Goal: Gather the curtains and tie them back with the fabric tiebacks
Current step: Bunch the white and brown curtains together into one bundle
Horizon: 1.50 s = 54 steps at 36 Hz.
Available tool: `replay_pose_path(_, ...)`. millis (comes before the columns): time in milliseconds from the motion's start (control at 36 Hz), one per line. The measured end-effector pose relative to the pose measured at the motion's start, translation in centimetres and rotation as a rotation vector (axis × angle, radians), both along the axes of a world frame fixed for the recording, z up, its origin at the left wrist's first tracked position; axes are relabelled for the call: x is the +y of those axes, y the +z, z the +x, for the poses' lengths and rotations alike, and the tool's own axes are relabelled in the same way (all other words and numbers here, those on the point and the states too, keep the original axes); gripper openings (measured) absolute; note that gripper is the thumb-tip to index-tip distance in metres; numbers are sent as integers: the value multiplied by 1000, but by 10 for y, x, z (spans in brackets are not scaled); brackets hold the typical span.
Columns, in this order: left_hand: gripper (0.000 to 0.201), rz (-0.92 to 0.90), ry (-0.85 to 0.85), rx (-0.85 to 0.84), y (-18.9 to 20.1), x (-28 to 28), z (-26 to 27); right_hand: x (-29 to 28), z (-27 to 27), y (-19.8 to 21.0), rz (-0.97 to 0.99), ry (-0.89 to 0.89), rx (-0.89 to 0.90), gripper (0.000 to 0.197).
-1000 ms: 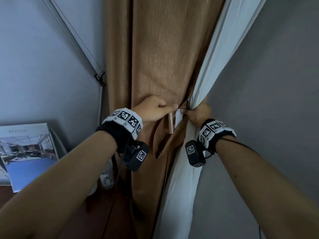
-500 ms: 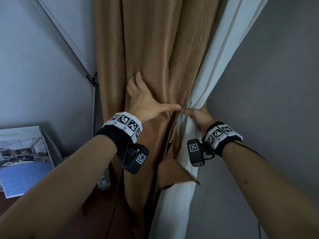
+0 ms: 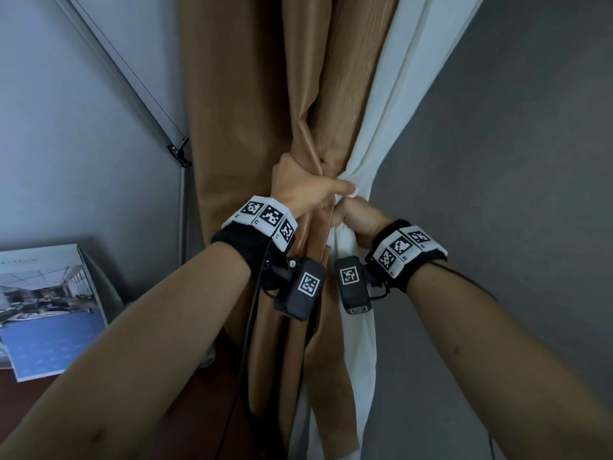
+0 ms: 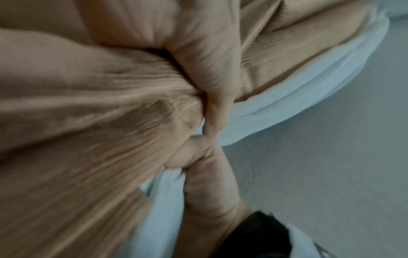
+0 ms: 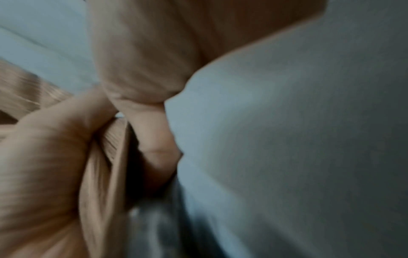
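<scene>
Two curtains hang in front of you, bunched at one point: a brown curtain (image 3: 252,104) on the left and a white curtain (image 3: 391,121) on the right, against a grey wall (image 3: 517,161). Both narrow to a waist where your hands meet, then fall loose again below.

Your left hand (image 3: 298,185) wraps the brown curtain at that waist. Its fingers curl round the back of the folds, out of sight from the head view, and the thumb lies across the front with its tip on the white cloth. In the left wrist view, though blurred, the brown folds fill the palm and the thumb presses them in, so this hand is closed tight on the brown curtain.

Your right hand (image 3: 356,215) sits just below and to the right, touching the left thumb. It is closed on cloth where brown and white meet. The right wrist view is blurred; it shows a brown strip (image 5: 114,150) running between your thumb and fingers, with the white curtain alongside. Whether that strip is a tieback or a fold of the brown curtain cannot be told.

Both wrists wear black bands with square printed markers and a small black camera. At lower left a booklet (image 3: 49,310) with a blue cover leans against the wall. A thin metal rod (image 3: 126,74) slants down the wall at upper left to a small bracket beside the brown curtain.
</scene>
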<state>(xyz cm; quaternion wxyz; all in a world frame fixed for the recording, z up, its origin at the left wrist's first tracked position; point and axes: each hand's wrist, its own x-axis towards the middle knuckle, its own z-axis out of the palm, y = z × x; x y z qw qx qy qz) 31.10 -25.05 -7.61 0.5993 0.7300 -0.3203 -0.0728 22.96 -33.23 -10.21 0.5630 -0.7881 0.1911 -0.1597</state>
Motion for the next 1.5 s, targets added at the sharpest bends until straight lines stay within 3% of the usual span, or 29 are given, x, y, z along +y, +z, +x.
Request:
replay_pose_path(56,45,-75,48,33,0,1,3,6,3,5,30,-10,-16,31)
replay_pose_path(139,50,-126,133,62,2,0,10,10,8,12,-41,-6,-14,20)
replay_pose_path(222,51,-138,209,59,3,0,19,0,3,19,-164,-95,167,26)
replay_pose_path(250,51,-138,226,57,2,0,22,-6,1,19,-214,-181,211,40)
replay_pose_path(333,51,-144,237,51,2,1,27,-19,3,19,-327,-440,239,129)
replay_pose_path(361,51,-148,218,48,2,1,27,-21,3,18,-337,-469,234,148)
replay_pose_path(472,56,-142,71,92,1,0,31,-31,10,9,-99,-296,51,172)
replay_pose_path(500,63,-138,32,98,0,0,31,-37,12,2,-32,-209,10,163)
replay_pose_path(583,106,-154,-25,118,-6,-3,37,-31,12,-7,96,67,-108,84)
replay_pose_path(667,130,-175,-53,127,-7,1,37,-17,5,-4,169,200,-152,56)
replay_pose_path(722,131,-201,-86,121,-8,5,37,-12,1,-2,213,284,-139,53)
replay_pose_path(750,123,-214,-116,127,-11,6,38,-11,-1,-1,223,314,-117,52)
replay_pose_path(833,69,-216,-251,151,-16,11,38,-5,-2,4,210,368,-50,40)
replay_pose_path(889,58,-210,-307,162,-19,10,38,2,4,3,136,312,-71,40)
replay_pose_path(944,64,-200,-339,168,-22,7,37,6,15,-6,53,206,-158,47)
replay_pose_path(1083,111,-127,-309,170,-37,8,41,-5,31,-28,11,-115,-259,54)
replay_pose_path(1194,117,186,-14,-190,-62,25,49,-20,33,-29,64,-274,-244,55)
replay_pose_path(1250,128,168,175,-216,-71,33,51,-23,37,-29,103,-257,-212,63)
replay_pose_path(1278,137,129,193,-171,-71,36,53,-24,37,-29,114,-244,-197,63)
replay_pose_path(1389,160,113,-46,62,-60,29,68,-24,38,-28,162,-144,-224,54)
replay_pose_path(1500,157,101,-255,158,-56,22,79,-22,44,-24,183,-74,-232,56)
